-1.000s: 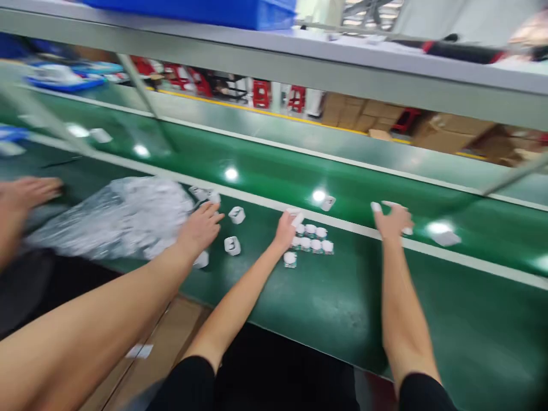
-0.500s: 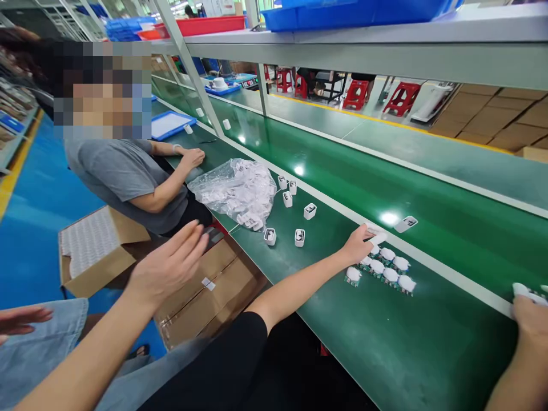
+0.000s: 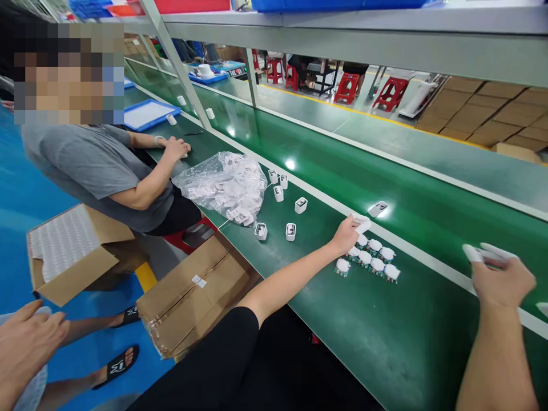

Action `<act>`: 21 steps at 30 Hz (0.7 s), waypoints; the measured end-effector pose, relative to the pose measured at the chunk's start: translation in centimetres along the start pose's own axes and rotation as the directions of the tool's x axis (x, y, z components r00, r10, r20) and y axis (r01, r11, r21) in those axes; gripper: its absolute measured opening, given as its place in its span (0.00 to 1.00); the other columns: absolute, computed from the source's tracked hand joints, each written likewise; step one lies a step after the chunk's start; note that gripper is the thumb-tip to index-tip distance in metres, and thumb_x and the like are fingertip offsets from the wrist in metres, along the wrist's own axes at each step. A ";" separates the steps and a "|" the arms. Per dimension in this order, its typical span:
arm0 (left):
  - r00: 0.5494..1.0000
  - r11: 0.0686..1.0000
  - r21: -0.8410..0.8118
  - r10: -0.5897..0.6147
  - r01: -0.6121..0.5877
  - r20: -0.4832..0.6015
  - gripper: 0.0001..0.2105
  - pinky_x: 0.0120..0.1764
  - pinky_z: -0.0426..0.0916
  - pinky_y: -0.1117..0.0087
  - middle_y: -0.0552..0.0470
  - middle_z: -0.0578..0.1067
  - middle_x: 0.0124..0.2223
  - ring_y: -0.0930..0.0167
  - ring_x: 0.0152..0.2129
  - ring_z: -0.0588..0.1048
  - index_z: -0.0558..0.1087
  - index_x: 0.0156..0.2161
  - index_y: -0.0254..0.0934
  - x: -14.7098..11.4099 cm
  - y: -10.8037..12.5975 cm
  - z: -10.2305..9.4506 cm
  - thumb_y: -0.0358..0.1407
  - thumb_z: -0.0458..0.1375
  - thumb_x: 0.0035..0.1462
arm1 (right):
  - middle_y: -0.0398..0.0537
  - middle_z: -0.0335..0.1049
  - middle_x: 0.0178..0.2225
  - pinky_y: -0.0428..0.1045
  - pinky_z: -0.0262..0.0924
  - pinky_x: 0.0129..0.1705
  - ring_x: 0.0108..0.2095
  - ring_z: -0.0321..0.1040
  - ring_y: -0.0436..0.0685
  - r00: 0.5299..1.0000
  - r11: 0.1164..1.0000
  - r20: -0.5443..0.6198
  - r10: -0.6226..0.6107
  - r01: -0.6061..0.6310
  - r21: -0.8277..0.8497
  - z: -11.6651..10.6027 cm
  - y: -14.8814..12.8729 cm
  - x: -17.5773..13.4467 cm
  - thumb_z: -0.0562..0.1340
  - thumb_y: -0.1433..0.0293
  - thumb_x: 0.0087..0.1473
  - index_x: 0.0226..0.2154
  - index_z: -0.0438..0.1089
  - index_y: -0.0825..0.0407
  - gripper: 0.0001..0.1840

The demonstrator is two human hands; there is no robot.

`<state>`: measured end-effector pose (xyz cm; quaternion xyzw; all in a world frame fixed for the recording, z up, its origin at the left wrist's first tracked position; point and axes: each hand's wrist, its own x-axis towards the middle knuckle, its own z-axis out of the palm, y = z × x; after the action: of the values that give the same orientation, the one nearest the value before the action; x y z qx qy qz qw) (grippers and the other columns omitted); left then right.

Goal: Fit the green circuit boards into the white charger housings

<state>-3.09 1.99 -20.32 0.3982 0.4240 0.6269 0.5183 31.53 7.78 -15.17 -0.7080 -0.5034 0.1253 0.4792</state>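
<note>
My left hand (image 3: 349,234), with white finger cots on its tips, is stretched over the far left corner of a group of small circuit boards (image 3: 377,264) with round white tops. Its thumb and forefinger point forward; no held part is visible. My right hand (image 3: 499,274) is raised over the green belt's near edge at the right, its finger cots apart and nothing visible between them. A single board (image 3: 342,266) lies left of the group. On the belt ahead is a white housing (image 3: 379,209). Several open white housings (image 3: 290,231) stand left of my left hand.
A clear plastic bag of white parts (image 3: 231,182) lies left on the bench, beside a co-worker in a grey shirt (image 3: 92,162). Another person's hand (image 3: 34,331) shows lower left. Cardboard boxes (image 3: 194,297) stand below the bench edge. A shelf (image 3: 321,37) crosses overhead.
My right hand has come left from the right edge. My left hand stays over the boards. The other person's hand has dropped lower left. The housing on the belt has shifted left.
</note>
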 end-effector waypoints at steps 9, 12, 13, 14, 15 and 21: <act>0.990 0.994 0.064 0.099 -0.093 -0.098 0.15 0.50 0.76 0.62 0.47 0.83 0.41 0.66 0.40 0.82 0.77 0.43 0.38 0.5 0.8 -1.2 0.49 0.64 0.68 | 0.49 0.76 0.34 0.52 0.67 0.29 0.30 0.70 0.55 0.843 0.757 0.534 0.063 -0.389 0.525 6.6 -10.9 -8.3 0.69 0.46 0.50 0.33 0.75 0.47 0.23; 0.987 0.981 0.131 0.154 -0.145 -0.055 0.12 0.50 0.75 0.62 0.46 0.83 0.44 0.65 0.42 0.81 0.78 0.45 0.38 -0.2 1.3 -1.1 0.46 0.65 0.68 | 0.47 0.72 0.29 0.49 0.60 0.24 0.25 0.63 0.53 0.768 0.705 0.640 0.023 -0.467 0.535 6.9 -11.1 -9.4 0.66 0.47 0.56 0.35 0.76 0.48 0.21; 0.984 0.973 0.157 0.176 -0.168 -0.039 0.12 0.50 0.75 0.62 0.46 0.83 0.45 0.64 0.43 0.81 0.79 0.46 0.39 -0.5 1.5 -1.1 0.45 0.66 0.68 | 0.46 0.72 0.28 0.49 0.59 0.23 0.25 0.62 0.53 0.748 0.692 0.663 0.009 -0.484 0.536 6.9 -11.3 -9.8 0.65 0.47 0.57 0.36 0.77 0.47 0.21; 0.980 0.964 0.183 0.198 -0.191 -0.022 0.11 0.50 0.75 0.62 0.46 0.83 0.46 0.64 0.44 0.81 0.79 0.47 0.39 -0.8 1.8 -1.0 0.44 0.66 0.67 | 0.46 0.72 0.29 0.49 0.59 0.24 0.25 0.62 0.53 0.731 0.682 0.682 -0.006 -0.496 0.537 6.8 -11.5 -10.1 0.64 0.48 0.58 0.37 0.78 0.47 0.21; 0.976 0.955 0.208 0.219 -0.213 -0.003 0.11 0.50 0.75 0.62 0.46 0.83 0.46 0.64 0.44 0.81 0.80 0.47 0.39 -1.0 2.0 -1.0 0.44 0.67 0.67 | 0.47 0.73 0.30 0.49 0.60 0.24 0.26 0.63 0.53 0.718 0.673 0.696 -0.022 -0.504 0.541 6.8 -11.7 -10.4 0.64 0.49 0.58 0.39 0.78 0.47 0.21; 0.947 0.896 0.309 0.309 -0.319 0.083 0.10 0.51 0.74 0.61 0.48 0.82 0.45 0.64 0.43 0.80 0.80 0.48 0.40 -1.7 3.0 -1.0 0.43 0.65 0.68 | 0.49 0.82 0.49 0.55 0.75 0.44 0.39 0.75 0.57 0.742 0.669 0.660 -0.116 -0.433 0.604 7.3 -12.9 -12.1 0.71 0.48 0.58 0.52 0.79 0.43 0.25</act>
<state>-4.69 -0.09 -17.90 0.5498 0.4414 0.6191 0.3459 13.46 2.16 -12.27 -0.4127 -0.4756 0.5955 0.4988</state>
